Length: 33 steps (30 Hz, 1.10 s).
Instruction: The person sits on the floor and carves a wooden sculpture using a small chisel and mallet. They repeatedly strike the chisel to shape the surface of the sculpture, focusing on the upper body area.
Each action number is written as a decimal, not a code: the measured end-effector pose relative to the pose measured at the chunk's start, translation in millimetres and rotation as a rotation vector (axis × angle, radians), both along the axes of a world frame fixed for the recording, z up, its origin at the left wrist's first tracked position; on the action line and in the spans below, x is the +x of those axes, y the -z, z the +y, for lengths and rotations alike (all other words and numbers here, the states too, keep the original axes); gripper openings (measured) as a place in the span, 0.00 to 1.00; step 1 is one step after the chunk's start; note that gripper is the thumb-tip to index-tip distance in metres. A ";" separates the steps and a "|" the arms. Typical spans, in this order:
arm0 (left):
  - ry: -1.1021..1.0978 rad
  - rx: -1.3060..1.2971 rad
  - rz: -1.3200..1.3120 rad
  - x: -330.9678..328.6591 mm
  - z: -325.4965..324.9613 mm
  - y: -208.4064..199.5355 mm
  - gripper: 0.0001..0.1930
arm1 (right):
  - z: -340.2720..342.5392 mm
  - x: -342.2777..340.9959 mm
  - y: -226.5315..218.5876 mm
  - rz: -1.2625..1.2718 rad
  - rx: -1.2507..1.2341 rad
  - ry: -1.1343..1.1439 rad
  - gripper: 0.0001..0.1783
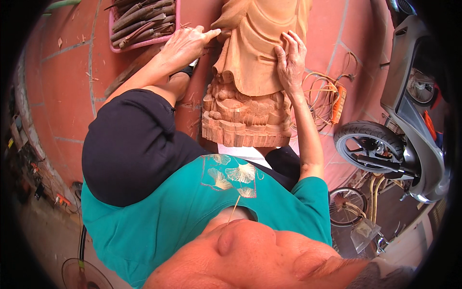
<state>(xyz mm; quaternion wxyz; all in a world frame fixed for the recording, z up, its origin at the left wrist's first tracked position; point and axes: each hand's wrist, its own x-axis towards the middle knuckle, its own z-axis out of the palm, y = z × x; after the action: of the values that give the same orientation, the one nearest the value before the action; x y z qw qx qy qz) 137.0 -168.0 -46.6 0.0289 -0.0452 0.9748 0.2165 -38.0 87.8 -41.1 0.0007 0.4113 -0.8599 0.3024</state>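
Note:
A carved wooden statue [257, 53] lies lengthwise before me, with smooth draped robe folds and a rougher carved base [245, 123] toward my body. On the robe's right side rests my right hand [292, 60], open, its fingers spread along the wood. My left hand [187, 43] is at the statue's left edge, one digit stretched out to touch a projecting fold. Its other fingers look bent and are partly hidden; I see no tool in it.
A pink basket [111, 33] of dark-handled carving tools [144, 19] stands at the upper left. Right of the statue lie tangled cords and an orange power strip [339, 104]. Farther right is a parked motorbike [414, 106]. Wood chips are scattered over the red tiled floor [67, 91].

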 end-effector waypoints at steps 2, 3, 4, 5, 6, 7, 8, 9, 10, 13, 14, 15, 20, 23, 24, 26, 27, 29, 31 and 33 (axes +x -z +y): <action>0.042 -0.055 0.047 -3.2 1.1 -8.5 0.27 | 0.4 0.1 0.2 0.016 0.007 -0.002 0.22; 0.039 -0.069 0.036 -5.0 2.3 -10.0 0.27 | 0.6 0.1 0.1 0.013 0.008 0.002 0.22; 0.038 -0.081 0.025 -6.5 3.3 -10.9 0.27 | 0.7 0.7 -0.2 0.010 0.009 0.007 0.22; 0.037 -0.093 0.015 -7.4 3.9 -11.3 0.27 | 0.9 1.0 -0.4 0.007 0.010 0.012 0.22; 0.016 -0.063 -0.002 -5.4 4.6 -10.3 0.26 | 0.6 1.4 -0.4 0.009 0.006 0.009 0.22; -0.005 -0.034 -0.020 -3.4 5.1 -7.5 0.26 | 0.1 1.0 -0.1 0.010 0.002 0.006 0.22; -0.026 -0.004 -0.037 -1.4 5.2 -3.3 0.25 | -0.4 0.8 0.0 0.012 -0.002 0.004 0.22; -0.043 0.116 0.027 2.1 5.2 11.0 0.23 | -0.7 1.2 -0.7 -0.002 -0.010 0.009 0.22; -0.064 0.239 0.097 7.8 5.4 37.7 0.22 | -0.5 1.1 0.4 0.005 -0.005 0.008 0.23; -0.119 0.584 0.164 9.4 4.9 57.4 0.20 | -0.3 -1.1 0.0 0.010 0.010 -0.003 0.23; -0.134 0.694 0.161 9.2 5.2 58.3 0.20 | -0.3 -0.7 -0.1 0.000 0.007 -0.001 0.23; -0.204 0.827 0.051 8.0 6.1 53.3 0.20 | 0.4 -0.3 1.1 -0.007 0.005 0.000 0.23; -0.383 1.228 -0.190 10.2 7.4 36.8 0.17 | 0.8 0.8 -1.7 -0.025 0.017 -0.004 0.22; -0.307 1.099 -0.038 13.1 6.3 47.9 0.17 | -0.2 0.3 -4.3 -0.030 0.031 -0.005 0.23; -0.281 1.028 0.009 15.1 4.2 54.7 0.17 | -0.2 1.2 -4.1 -0.036 0.032 -0.003 0.23; -0.154 0.928 0.100 24.6 3.5 74.8 0.17 | -0.5 2.3 -5.4 -0.050 0.031 0.003 0.23; -0.095 0.875 0.144 29.4 3.8 79.2 0.17 | -0.5 3.6 -5.5 -0.060 0.029 0.005 0.23; -0.024 0.823 0.168 39.2 3.6 85.9 0.17 | -0.8 3.2 -5.3 -0.073 0.029 0.003 0.23; -0.034 0.818 0.136 42.5 3.5 77.3 0.17 | -1.0 2.9 -5.4 -0.077 0.030 0.002 0.23; -0.079 0.831 0.096 41.8 3.4 70.1 0.17 | -1.7 3.4 -5.9 -0.077 0.038 0.002 0.24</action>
<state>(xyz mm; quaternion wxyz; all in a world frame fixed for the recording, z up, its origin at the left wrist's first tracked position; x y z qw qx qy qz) 178.9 -164.6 -116.7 -0.0090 -0.0567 0.8024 0.5940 -34.5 86.2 -35.1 -0.0397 0.3986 -0.8652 0.3015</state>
